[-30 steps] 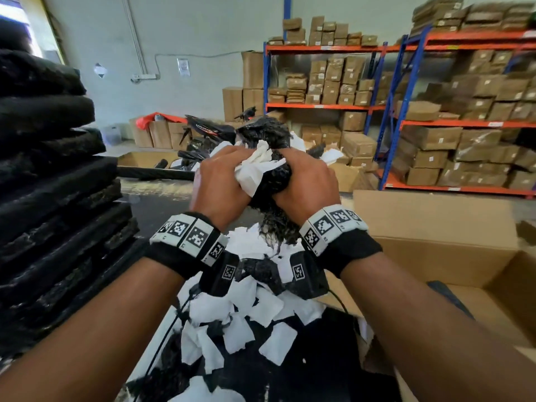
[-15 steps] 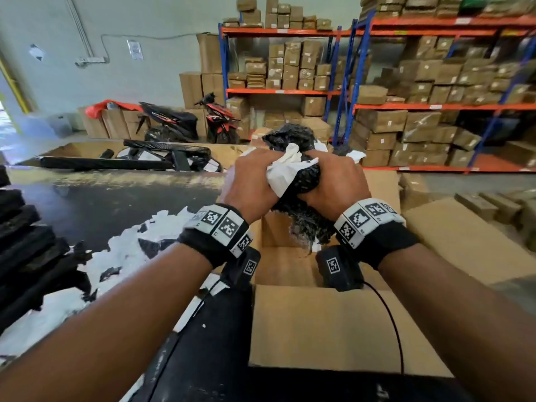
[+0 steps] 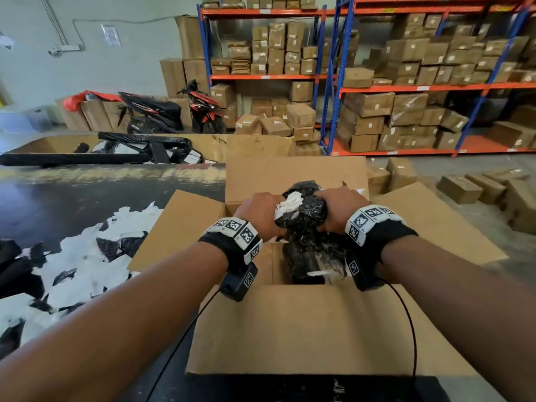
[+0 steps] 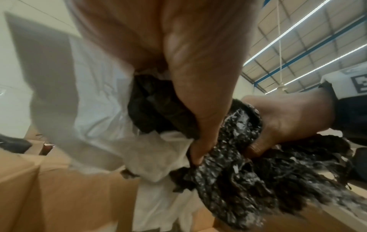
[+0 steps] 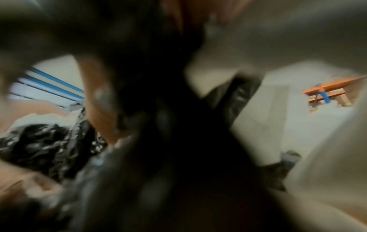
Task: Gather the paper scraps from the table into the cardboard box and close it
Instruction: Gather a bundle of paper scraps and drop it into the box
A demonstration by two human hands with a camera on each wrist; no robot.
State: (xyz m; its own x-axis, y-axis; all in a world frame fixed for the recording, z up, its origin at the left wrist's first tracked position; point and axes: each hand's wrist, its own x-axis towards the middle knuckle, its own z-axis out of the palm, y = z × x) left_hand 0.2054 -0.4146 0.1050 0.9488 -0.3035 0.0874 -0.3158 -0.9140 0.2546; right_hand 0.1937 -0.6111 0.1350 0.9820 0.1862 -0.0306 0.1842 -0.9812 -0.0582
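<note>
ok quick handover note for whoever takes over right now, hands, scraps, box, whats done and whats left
Left hand and right hand: both grip one bundle of white and black scraps over the open cardboard box.
Done: some scraps already lie in the box.
Left: drop this bundle in, gather the scraps on the black table, then close the flaps.

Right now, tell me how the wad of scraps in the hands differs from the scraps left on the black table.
The crumpled black-and-white wad of scraps is squeezed between the left hand and right hand; the loose scraps on the black table lie untouched. The wad is bunched tight and held over the open cardboard box; the table scraps are spread flat, left of the box. Both mix white paper with black pieces.
</note>
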